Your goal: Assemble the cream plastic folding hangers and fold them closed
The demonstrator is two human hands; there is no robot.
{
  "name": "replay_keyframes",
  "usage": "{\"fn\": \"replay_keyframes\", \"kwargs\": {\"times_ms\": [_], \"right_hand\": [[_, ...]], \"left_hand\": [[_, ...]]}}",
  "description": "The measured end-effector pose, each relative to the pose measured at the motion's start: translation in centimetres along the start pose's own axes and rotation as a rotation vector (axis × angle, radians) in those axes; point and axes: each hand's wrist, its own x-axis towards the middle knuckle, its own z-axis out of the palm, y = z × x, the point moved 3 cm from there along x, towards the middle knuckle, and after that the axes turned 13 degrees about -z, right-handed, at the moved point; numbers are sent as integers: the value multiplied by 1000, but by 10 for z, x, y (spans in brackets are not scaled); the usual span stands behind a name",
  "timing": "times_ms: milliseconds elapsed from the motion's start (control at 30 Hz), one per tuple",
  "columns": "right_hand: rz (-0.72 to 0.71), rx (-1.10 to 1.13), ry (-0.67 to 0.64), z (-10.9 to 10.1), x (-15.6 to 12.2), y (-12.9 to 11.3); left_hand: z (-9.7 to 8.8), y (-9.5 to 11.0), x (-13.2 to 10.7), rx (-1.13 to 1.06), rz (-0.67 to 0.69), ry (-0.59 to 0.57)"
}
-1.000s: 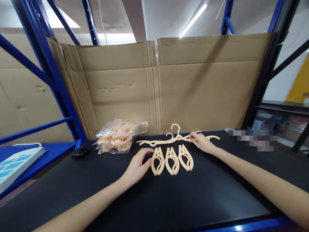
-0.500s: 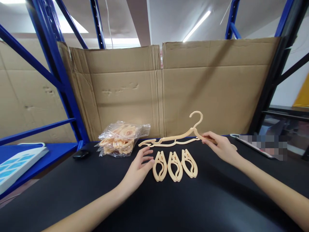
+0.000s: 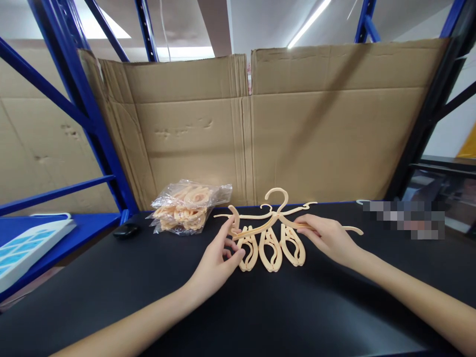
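My right hand (image 3: 325, 235) pinches the right arm of an unfolded beige plastic hanger (image 3: 275, 217), held above the table with its hook upward. My left hand (image 3: 219, 255) is at this hanger's left end, with fingers slightly bent and apart and the index fingertip touching or just before it. Behind it, a second unfolded hanger (image 3: 249, 216) lies on the table. Three folded hangers stand in a row nearer to me: left (image 3: 255, 254), middle (image 3: 279, 255) and right (image 3: 302, 252); the held hanger partly covers their tops.
A clear plastic bag (image 3: 186, 208) of folded hangers lies at the back left on the black table (image 3: 275, 312). Beside it is a black mouse (image 3: 126, 230). Cardboard sheets (image 3: 327, 148) close off the back, between blue rack posts. A white-and-blue panel (image 3: 33, 245) rests at far left.
The held hanger has come nearer to me and leftward with my right hand, its left end now at my left fingers. The lying hanger behind shows more fully. The view has tilted down slightly.
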Motion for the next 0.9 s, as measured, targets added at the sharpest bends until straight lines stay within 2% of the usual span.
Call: {"fn": "replay_keyframes", "kwargs": {"times_ms": [200, 300, 367, 433, 500, 633, 767, 900], "right_hand": [[43, 141, -21, 8, -2, -5], [66, 209, -24, 11, -2, -9], [67, 222, -6, 11, -1, -10], [26, 201, 18, 9, 1, -10], [-59, 141, 29, 7, 2, -9], [-190, -153, 10, 1, 2, -6], [-113, -517, 67, -6, 0, -2], [-42, -594, 129, -9, -3, -3]], "left_hand": [[-2, 8, -6, 407, 197, 42], [-3, 15, -8, 473, 303, 73], [-7, 17, -8, 436, 317, 126], [-11, 17, -6, 358, 284, 165], [-13, 15, -3, 254, 204, 157], [-12, 10, 1, 80, 43, 91], [-11, 8, 1, 15, -5, 105], [-11, 8, 0, -10, 7, 123]]}}
